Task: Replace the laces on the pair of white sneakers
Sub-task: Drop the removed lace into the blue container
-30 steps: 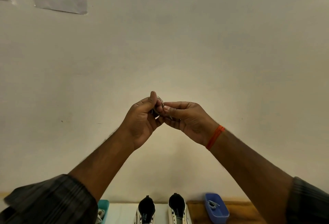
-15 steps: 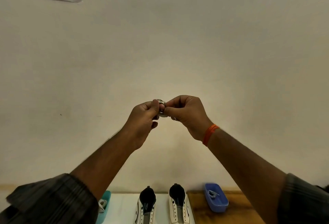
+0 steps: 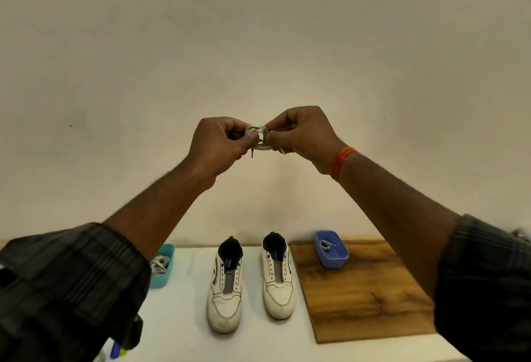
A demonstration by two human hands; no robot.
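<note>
Left hand (image 3: 219, 143) and right hand (image 3: 298, 131) both pinch the coiled lace (image 3: 257, 137), raised above the laceless sneakers (image 3: 250, 278) mid-surface. I free one tip first, unwinding slowly to avoid knots.

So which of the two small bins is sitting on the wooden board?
The blue bin, right of the sneakers, sits at the back of the wooden board. The teal bin, on the left, rests on the white table instead.

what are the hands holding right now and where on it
A small coiled bundle of white shoelace, raised in front of the wall. The left hand pinches its left side, the right hand its right side.
</note>
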